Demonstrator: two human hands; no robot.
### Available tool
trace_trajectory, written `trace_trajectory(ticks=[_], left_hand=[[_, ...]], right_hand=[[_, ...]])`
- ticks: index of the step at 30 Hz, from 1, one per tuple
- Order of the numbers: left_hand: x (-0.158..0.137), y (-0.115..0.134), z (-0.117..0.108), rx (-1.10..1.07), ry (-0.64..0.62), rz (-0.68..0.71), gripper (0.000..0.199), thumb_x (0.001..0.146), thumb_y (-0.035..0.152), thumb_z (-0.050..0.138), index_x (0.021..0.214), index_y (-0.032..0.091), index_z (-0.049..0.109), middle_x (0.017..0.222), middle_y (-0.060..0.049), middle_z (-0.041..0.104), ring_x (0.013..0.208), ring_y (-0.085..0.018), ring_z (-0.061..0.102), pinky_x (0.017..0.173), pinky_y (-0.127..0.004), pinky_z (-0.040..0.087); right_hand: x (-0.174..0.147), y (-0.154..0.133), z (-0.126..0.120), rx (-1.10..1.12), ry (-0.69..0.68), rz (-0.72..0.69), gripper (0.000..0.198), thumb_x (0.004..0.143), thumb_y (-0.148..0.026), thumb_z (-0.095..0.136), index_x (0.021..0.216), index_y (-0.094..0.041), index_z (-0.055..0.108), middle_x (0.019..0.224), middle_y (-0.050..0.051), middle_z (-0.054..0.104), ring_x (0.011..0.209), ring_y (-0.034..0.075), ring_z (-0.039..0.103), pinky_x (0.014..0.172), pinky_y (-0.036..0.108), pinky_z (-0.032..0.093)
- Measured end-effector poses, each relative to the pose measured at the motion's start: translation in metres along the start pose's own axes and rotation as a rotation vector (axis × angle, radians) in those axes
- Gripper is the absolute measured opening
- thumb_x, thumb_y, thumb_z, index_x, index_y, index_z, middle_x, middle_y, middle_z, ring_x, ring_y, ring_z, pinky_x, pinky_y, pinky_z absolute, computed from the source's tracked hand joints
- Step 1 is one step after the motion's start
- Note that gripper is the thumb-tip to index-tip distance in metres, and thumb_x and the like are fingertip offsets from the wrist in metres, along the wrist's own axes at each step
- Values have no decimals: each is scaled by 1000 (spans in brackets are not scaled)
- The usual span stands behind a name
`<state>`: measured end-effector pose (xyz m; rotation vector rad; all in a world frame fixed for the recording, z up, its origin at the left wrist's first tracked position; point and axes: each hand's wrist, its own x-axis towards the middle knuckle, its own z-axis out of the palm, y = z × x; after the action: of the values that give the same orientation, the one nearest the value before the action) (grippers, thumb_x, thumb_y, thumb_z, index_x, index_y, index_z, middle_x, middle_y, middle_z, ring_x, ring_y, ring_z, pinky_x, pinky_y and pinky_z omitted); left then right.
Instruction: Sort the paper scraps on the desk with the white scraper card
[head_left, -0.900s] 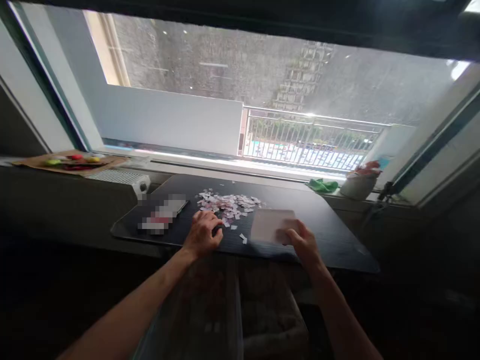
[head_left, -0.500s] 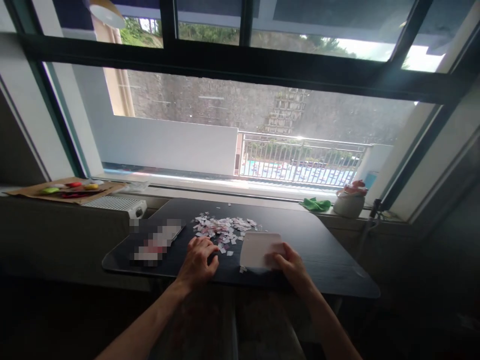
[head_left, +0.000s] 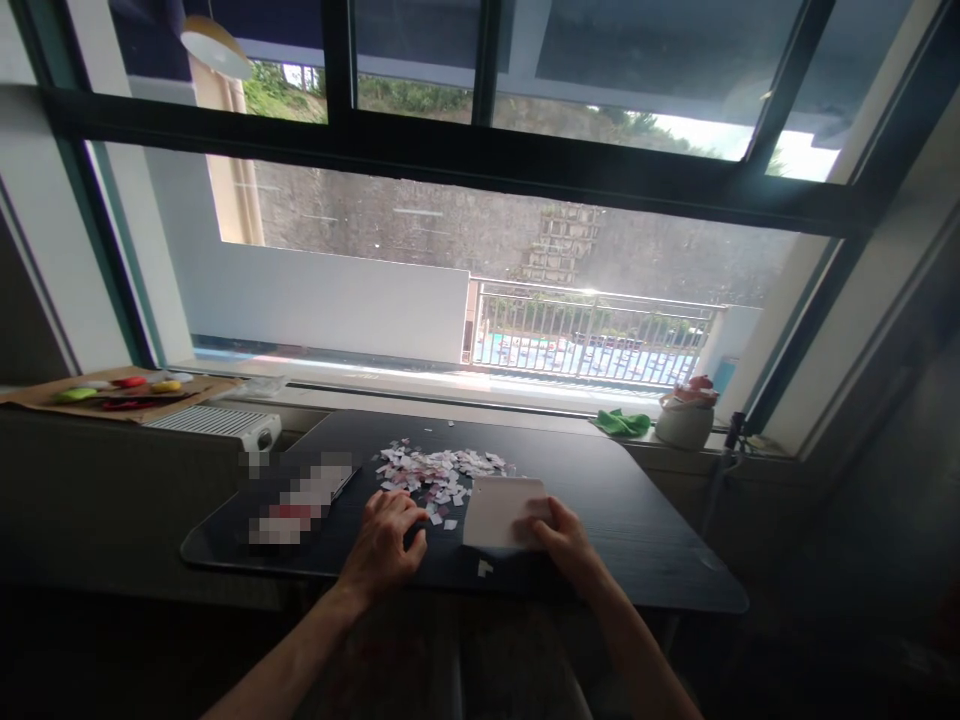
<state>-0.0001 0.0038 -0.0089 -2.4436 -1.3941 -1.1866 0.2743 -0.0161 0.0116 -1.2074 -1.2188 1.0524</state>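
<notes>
In the head view my right hand (head_left: pixel 561 535) grips a flat white card (head_left: pixel 491 510) by its right edge, thumb on top. The card is held just above the dark table, at the near right of a pile of small paper pieces (head_left: pixel 431 470). My left hand (head_left: pixel 386 535) rests at the pile's near left side, fingers loosely bent and thumb apart, with nothing visible in it. Its fingertips are close to the pile; whether they touch any piece is hard to tell. A few small paper scraps (head_left: pixel 485 568) lie near the table's front edge.
The black table (head_left: pixel 630 540) stands against a window sill. A blurred-out item (head_left: pixel 304 500) lies on its left. On the sill are a green cloth (head_left: pixel 622 423) and a pale pot (head_left: pixel 684 420). To the left, a radiator (head_left: pixel 225 425) and a brown board (head_left: pixel 45 392) with colourful things.
The view has tilted slightly upward and turned a little right. My right hand still holds the card, which is a bit farther from the scraps near the edge. My left hand has hardly moved.
</notes>
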Motion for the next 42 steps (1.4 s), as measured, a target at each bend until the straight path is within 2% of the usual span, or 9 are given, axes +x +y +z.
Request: trace_trajectory(ticks=[3,7,15,20,25,29,36,42], left_hand=[[0,0,1,-5,2,-4,18,77,18,51,87,22,66,87,-4,66,103,-28,59,102,-56,34],[-1,0,1,-10,5,-6,19,76,18,51,86,22,66,87,-5,66,104,-29,59,102,-56,34],[0,1,-1,-7,4,-5,19,76,18,51,86,22,66,86,-4,66,102,-28,59,103,-55,35],[0,2,-1,-6,15,-4,18,75,17,52,86,23,66,86,-4,66,101,-26,59,105,-53,34],[0,3,-1,-9,20,0,18,76,17,52,85,23,66,86,-4,66,99,-26,59,104,-54,35],[0,3,0,-6,26,2,18,75,16,53,85,23,66,85,-3,66,100,-25,59,104,-52,35],[0,5,-3,1,24,2,17,75,16,52,83,23,65,85,-4,66,100,-26,59,102,-52,36],[1,5,-5,1,-4,-18,17,77,18,53,85,23,66,89,-5,67,101,-26,58,104,-51,35]], right_hand=[[-5,0,-12,-8,-6,25,32,61,-34,76,86,-18,65,81,3,72,76,22,69,69,36,57],[-10,-3,-20,-6,-49,61,32,59,-32,78,85,-17,66,77,3,72,72,23,68,61,35,56],[7,1,-4,17,-14,102,35,60,-32,75,90,-17,63,83,3,71,76,24,69,59,33,56],[-1,-4,-8,14,-73,132,32,60,-30,76,88,-16,67,85,4,74,80,24,70,68,34,58],[-17,-13,-15,13,-97,158,29,60,-28,77,85,-16,69,78,3,74,70,21,69,54,29,55],[-24,-13,-21,25,-70,163,30,58,-27,77,84,-15,69,75,3,74,66,21,69,48,27,53],[-19,-9,-33,53,87,98,29,59,-27,77,84,-18,66,73,0,73,65,19,68,54,29,55],[-23,-5,-36,43,82,118,29,58,-28,77,84,-18,68,74,0,73,66,20,68,54,29,56]])
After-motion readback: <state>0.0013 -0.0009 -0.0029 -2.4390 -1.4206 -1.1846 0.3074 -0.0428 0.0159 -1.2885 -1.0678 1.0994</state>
